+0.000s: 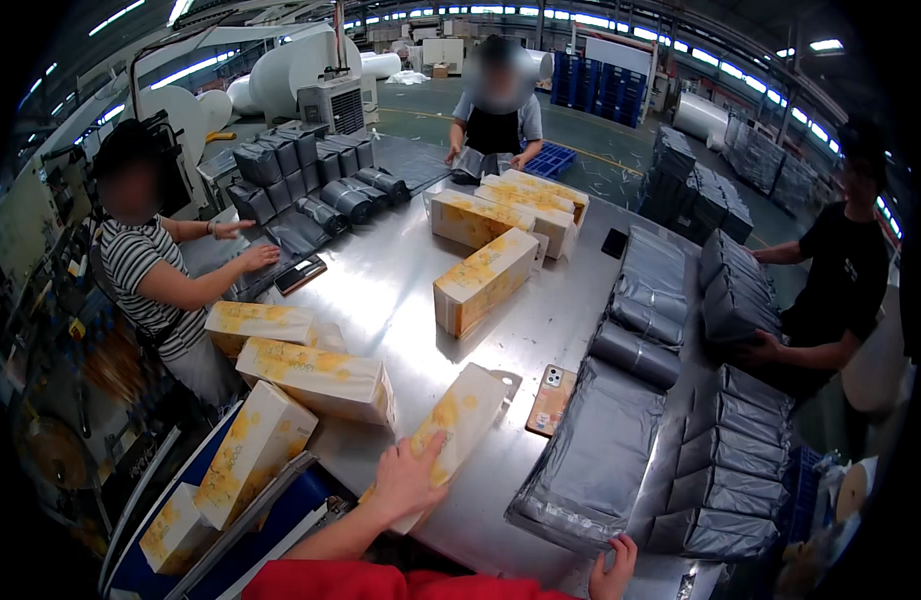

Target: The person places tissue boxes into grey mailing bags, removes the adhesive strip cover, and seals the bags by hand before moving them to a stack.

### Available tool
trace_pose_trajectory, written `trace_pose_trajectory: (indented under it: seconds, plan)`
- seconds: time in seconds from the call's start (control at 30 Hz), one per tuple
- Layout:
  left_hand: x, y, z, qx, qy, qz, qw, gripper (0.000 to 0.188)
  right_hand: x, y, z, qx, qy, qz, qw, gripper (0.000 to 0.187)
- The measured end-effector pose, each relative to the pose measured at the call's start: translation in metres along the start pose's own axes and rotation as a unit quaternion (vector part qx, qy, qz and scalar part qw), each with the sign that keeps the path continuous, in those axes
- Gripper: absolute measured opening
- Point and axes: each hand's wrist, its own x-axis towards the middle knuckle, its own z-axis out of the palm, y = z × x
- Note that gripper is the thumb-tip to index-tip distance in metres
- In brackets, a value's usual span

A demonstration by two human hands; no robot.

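Observation:
My left hand [408, 478] is closed round the near end of a long white-and-yellow tissue pack [464, 415], which lies at an angle on the metal table [380, 270]. A clear wrapper tail sticks out from the pack's far end. My right hand [612, 570] is at the table's near edge, its fingers apart and holding nothing. It is beside the near corner of a flat stack of grey plastic bags [590, 450]; whether the fingertips touch the bags I cannot tell. A phone [552, 400] lies between the pack and the bags.
More tissue packs stand mid-table [485, 280] and at left [315, 375]. Others ride a blue conveyor [325, 490]. Filled grey bags [735, 450] line the right side. Co-workers stand at left [150, 270], far side [495, 120] and right [830, 260], their hands at grey bags.

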Motion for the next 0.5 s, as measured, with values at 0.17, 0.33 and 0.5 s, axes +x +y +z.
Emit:
trace_pose_trajectory:
  seconds: [0.17, 0.33, 0.5]
  plan:
    - [-0.048, 0.016, 0.002, -0.027, 0.024, 0.023, 0.999, 0.079, -0.034, 0.068, -0.010, -0.101, 0.024, -0.027, 0.994, 0.043]
    - [-0.038, 0.025, 0.018, 0.008, 0.096, 0.032, 0.995, 0.078, -0.070, 0.096, -0.006, -0.114, -0.017, 0.053, 0.992, 0.046]
    - [-0.025, 0.039, 0.013, 0.002, 0.049, 0.006, 0.999, 0.078, -0.093, 0.159, 0.015, -0.278, -0.049, -0.235, 0.930, 0.057]
